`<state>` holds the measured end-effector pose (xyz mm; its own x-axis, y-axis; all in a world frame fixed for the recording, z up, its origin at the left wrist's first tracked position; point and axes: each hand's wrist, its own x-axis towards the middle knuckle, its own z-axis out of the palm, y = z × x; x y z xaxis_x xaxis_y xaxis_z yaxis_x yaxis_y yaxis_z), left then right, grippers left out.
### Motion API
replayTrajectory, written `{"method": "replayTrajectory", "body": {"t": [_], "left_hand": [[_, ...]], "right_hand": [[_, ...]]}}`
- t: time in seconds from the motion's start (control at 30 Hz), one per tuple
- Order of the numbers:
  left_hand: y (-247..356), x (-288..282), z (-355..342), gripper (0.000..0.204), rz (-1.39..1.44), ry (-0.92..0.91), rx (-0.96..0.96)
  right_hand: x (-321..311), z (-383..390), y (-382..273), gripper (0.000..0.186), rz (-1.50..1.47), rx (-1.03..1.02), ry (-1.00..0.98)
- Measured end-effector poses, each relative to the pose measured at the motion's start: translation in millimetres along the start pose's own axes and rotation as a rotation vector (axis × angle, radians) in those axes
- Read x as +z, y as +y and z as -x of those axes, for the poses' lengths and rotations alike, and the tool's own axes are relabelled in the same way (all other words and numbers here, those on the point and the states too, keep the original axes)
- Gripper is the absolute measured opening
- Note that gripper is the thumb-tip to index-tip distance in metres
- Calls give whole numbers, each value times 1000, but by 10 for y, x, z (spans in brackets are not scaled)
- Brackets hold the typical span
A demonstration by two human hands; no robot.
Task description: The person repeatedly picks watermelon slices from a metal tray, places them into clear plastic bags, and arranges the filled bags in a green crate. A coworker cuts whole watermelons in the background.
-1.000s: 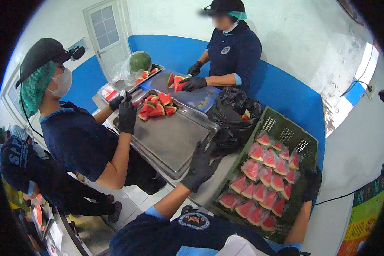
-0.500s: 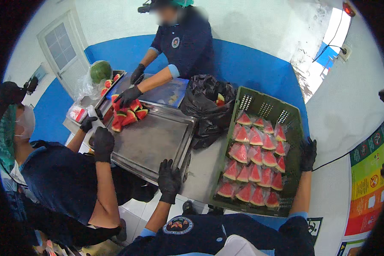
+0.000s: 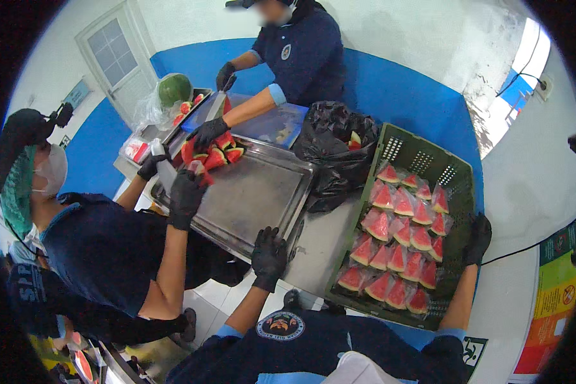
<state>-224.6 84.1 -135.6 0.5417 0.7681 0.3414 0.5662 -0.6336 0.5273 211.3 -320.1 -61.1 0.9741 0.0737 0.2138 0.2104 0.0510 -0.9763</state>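
Note:
My left hand [image 3: 269, 253], gloved in black, lies at the near right corner of a steel tray [image 3: 253, 192], its fingers apart and holding nothing. My right hand [image 3: 477, 240], also gloved, rests at the right rim of a green perforated crate [image 3: 451, 163], fingers extended and slightly bent. Inside the crate sit several rows of bagged watermelon wedges [image 3: 397, 259]. Loose cut wedges [image 3: 217, 153] are heaped at the tray's far left end.
A co-worker [image 3: 301, 57] across the table handles a knife and melon at a blue board [image 3: 269, 121]; another [image 3: 96, 243] at left holds a bag and wedge. A black bin bag [image 3: 326, 160], whole watermelon [image 3: 173, 89], floor and more people at lower left are visible.
The view has shifted. The far co-worker's hand moved from board to wedge pile. The left co-worker now has a wedge at the bag. My left hand settled on the tray's corner.

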Motion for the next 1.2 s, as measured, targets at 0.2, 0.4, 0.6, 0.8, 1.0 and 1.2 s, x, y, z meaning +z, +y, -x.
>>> {"method": "replayTrajectory", "body": {"t": [0.2,0.4,0.6,0.8,1.0,1.2], "left_hand": [[-37,36,-6,40,-70,32,0],[-7,-11,-7,38,64,-17,-73],[51,-174,-100,41,216,-125,-239],[-244,-159,-708,39,-203,358,-107],[-583,-526,-1269,32,55,119,-276],[138,-1231,-1403,31,884,-220,-21]], "right_hand": [[-111,-58,224,39,444,-181,-107],[-333,-211,452,40,712,-206,-208],[-463,-329,611,38,964,-367,-254],[-309,-208,399,38,880,-248,-158],[705,343,-465,37,296,-257,-293],[2230,1232,-1372,54,256,-227,-866]]}}
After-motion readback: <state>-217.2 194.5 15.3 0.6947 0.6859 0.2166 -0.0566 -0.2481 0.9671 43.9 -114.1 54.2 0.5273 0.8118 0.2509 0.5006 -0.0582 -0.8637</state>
